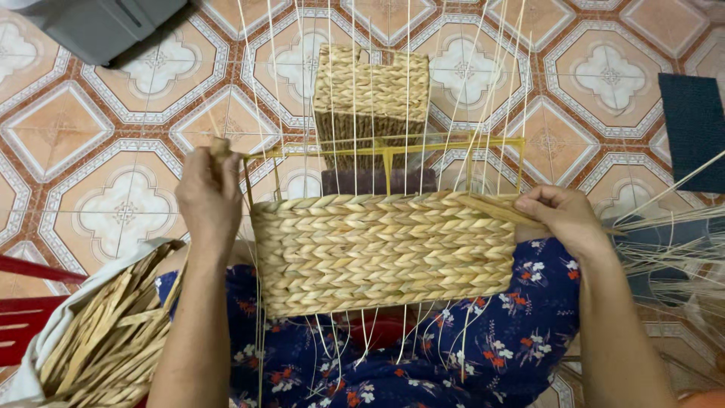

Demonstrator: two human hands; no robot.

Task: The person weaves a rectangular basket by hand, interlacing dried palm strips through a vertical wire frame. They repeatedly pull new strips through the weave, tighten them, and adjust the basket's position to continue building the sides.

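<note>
1. One half-woven basket point(385, 253), straw-coloured braided rows, lying across the person's lap on blue floral cloth point(483, 355); thin pale spokes point(355, 113) rise from its upper edge and shorter ends hang below its lower edge.
2. One yellow wire frame point(385, 145), rectangular, standing just above the woven rows with the spokes passing through it.
3. Left hand point(209, 198): closed around the left corner of the frame and the basket's upper left edge, knuckles up.
4. Right hand point(559, 214): fingers curled, pinching a flat weaving strand point(491, 209) at the basket's upper right corner.
5. One finished basket point(371, 98), same braid, on the floor beyond the frame, partly seen through the spokes.
6. One bundle of flat dried strips point(106, 332) in a pale sack at the lower left, beside the left forearm.
7. One loose sheaf of thin pale stalks point(672, 242) fanning out at the right, near the right wrist.
8. Floor point(98, 143): tiled, orange and cream with white floral medallions in octagonal borders.
9. One dark mat point(695, 128) on the tiles at the upper right, well apart from the baskets.
10. One grey object point(98, 26), upper left corner, cut off by the edge; kind not clear.
11. One red item point(23, 302) at the left edge, mostly out of view.
</note>
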